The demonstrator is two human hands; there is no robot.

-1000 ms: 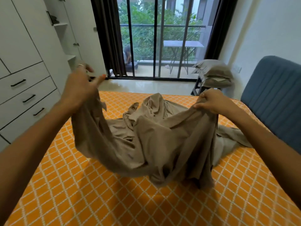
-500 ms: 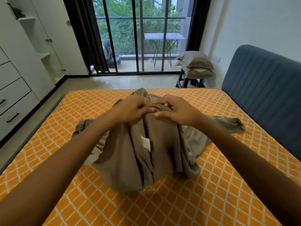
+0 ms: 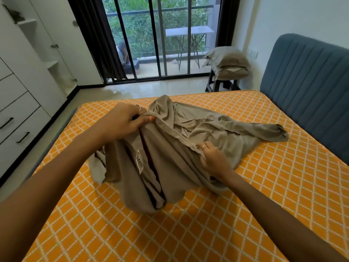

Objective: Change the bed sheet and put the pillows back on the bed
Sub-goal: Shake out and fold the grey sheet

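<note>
Beige sheet (image 3: 188, 140) bunched on orange mattress (image 3: 245, 195), part lifted. Left hand (image 3: 120, 121) grips raised fold; right hand (image 3: 213, 157) pinches edge lower down. Pillows (image 3: 227, 63) stacked on stool (image 3: 213, 82) by window.

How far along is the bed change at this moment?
Early. The mattress is bare, so the old sheet looks off. The left hand and right hand grip the bunched beige sheet, not yet spread. The pillows sit on a stool beyond the bed.
</note>
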